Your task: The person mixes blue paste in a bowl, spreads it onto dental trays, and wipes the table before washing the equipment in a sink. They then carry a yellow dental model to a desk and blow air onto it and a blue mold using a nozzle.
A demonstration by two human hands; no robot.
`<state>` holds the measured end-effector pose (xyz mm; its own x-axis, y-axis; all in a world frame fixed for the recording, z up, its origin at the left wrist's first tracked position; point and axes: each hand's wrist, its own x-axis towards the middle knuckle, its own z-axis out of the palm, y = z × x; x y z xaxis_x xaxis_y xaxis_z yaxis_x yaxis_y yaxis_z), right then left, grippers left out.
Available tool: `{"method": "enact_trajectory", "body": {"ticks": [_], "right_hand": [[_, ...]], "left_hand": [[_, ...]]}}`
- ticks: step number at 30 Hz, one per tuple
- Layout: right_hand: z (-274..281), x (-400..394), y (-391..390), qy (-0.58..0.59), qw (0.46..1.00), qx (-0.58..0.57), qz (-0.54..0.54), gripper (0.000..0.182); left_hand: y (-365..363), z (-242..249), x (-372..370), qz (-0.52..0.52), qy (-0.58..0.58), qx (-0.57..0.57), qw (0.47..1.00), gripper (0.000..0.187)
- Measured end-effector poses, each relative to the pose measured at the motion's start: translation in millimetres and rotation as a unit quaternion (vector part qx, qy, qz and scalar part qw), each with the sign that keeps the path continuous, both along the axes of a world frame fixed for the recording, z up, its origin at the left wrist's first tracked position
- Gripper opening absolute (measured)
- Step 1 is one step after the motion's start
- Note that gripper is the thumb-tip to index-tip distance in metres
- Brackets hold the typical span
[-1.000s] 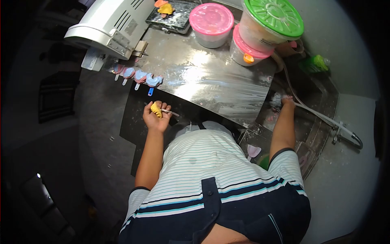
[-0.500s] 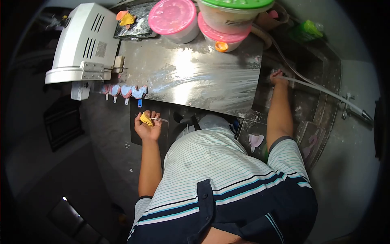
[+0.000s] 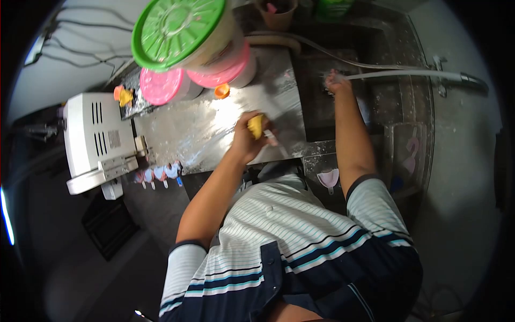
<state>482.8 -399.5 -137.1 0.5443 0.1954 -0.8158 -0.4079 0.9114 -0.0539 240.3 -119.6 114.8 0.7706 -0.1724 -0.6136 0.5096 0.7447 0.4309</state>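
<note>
a metal table point(image 3: 188, 131) fills the centre and centre left of the frame, its surface shiny, streaked with whitish smears and catching a bright glare. over its right part is the person's left hand point(image 3: 248, 138), its grip closed on a toothed yellow piece point(image 3: 255, 127) near the middle of the frame; a thin pale stick point(image 3: 273, 143) juts out beside it. at upper right, the right hand point(image 3: 338, 82) is over a dark sink point(image 3: 317, 121), at the end of a pale hose point(image 3: 402, 74) running from the tap point(image 3: 441, 76) on a grey wall point(image 3: 464, 123); whether its grip is closed on the hose, i cannot tell. at upper left stand a green-lidded bucket point(image 3: 179, 32) and pink-lidded tubs point(image 3: 161, 87). a white machine point(image 3: 96, 134) sits at left; below it, trays point(image 3: 161, 173) of blue and pink material line the table's edge. dark cables point(image 3: 91, 24) cross the wall at top left. the floor point(image 3: 161, 212) at lower left is dark.
</note>
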Motion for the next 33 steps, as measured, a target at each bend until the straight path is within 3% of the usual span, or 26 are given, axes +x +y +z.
{"method": "enact_trajectory", "body": {"ticks": [1, 3, 5, 7, 8, 9, 10, 11, 12, 14, 15, 17, 18, 19, 21, 22, 24, 25, 26, 27, 29, 30, 33], "right_hand": [[28, -5, 8, -0.043, 0.999, -0.016, 0.02, 0.023], [51, -5, 5, -0.029, 0.998, -0.042, 0.024, 0.025], [64, -8, -4, -0.016, 0.997, -0.071, 0.025, 0.027], [78, -21, -12, -0.104, 0.959, -0.247, 0.092, 0.027], [149, -39, -10, -0.072, 0.919, -0.346, 0.175, 0.024], [156, -48, -13, -0.071, 0.921, -0.348, 0.162, 0.024], [159, -55, -18, -0.128, 0.825, -0.498, 0.235, 0.023], [158, -60, -25, -0.171, 0.698, -0.627, 0.301, 0.023], [154, -66, -26, -0.2, 0.607, -0.707, 0.303, 0.02], [150, -74, -27, -0.125, 0.54, -0.735, 0.39, 0.022], [151, -75, -28, -0.104, 0.511, -0.735, 0.434, 0.023], [158, -76, -25, -0.086, 0.526, -0.721, 0.443, 0.026], [170, -73, -21, -0.075, 0.492, -0.72, 0.484, 0.027], [166, -74, -16, -0.073, 0.495, -0.719, 0.483, 0.027], [162, -73, -8, -0.095, 0.485, -0.694, 0.523, 0.025], [167, -80, -6, -0.118, 0.444, -0.721, 0.519, 0.031], [203, -83, -21, -0.122, 0.471, -0.724, 0.488, 0.036], [218, -82, -33, -0.126, 0.498, -0.725, 0.459, 0.042], [225, -77, -51, -0.119, 0.504, -0.749, 0.414, 0.042], [230, -70, -73, -0.108, 0.51, -0.77, 0.368, 0.042], [254, -53, -117, -0.159, 0.493, -0.809, 0.278, 0.036], [263, -43, -137, -0.161, 0.457, -0.831, 0.274, 0.029], [245, -11, -202, -0.235, 0.397, -0.865, 0.199, 0.015]], "left_hand": [[-25, -4, 28, -0.03, 0.058, -0.04, 0.997, 0.033], [-69, -36, 76, -0.117, 0.035, -0.124, 0.985, 0.031], [-115, -56, 126, -0.09, 0.076, -0.049, 0.992, 0.027], [-152, -70, 167, -0.066, 0.072, 0.023, 0.995, 0.029], [-169, -91, 189, -0.066, 0.076, 0.014, 0.995, 0.034], [-181, -124, 210, -0.066, 0.081, 0.005, 0.994, 0.04], [-190, -161, 231, -0.079, 0.079, 0.005, 0.994, 0.04], [-201, -201, 247, -0.062, 0.101, 0.055, 0.991, 0.045], [-215, -196, 249, -0.048, 0.124, 0.103, 0.986, 0.049], [-236, -159, 238, 0.02, 0.243, 0.099, 0.965, 0.053], [-241, -164, 232, 0.001, 0.246, 0.099, 0.964, 0.053], [-235, -186, 228, -0.013, 0.225, 0.053, 0.973, 0.046], [-226, -199, 227, -0.014, 0.214, 0.031, 0.976, 0.043], [-216, -208, 226, -0.013, 0.203, 0.01, 0.979, 0.04], [-199, -196, 223, -0.016, 0.19, -0.011, 0.982, 0.037], [-190, -182, 217, -0.025, 0.171, 0.007, 0.985, 0.038], [-174, -185, 222, -0.034, 0.151, 0.023, 0.988, 0.041], [-165, -213, 228, -0.182, 0.088, 0.243, 0.949, 0.038], [-162, -229, 231, -0.317, 0.016, 0.444, 0.838, 0.036], [-169, -206, 231, -0.322, 0.015, 0.442, 0.837, 0.036], [-191, -134, 230, -0.317, 0.133, 0.412, 0.844, 0.037], [-195, -139, 232, -0.325, 0.143, 0.411, 0.84, 0.036], [-187, -251, 255, -0.355, 0.151, 0.377, 0.842, 0.034]]}}
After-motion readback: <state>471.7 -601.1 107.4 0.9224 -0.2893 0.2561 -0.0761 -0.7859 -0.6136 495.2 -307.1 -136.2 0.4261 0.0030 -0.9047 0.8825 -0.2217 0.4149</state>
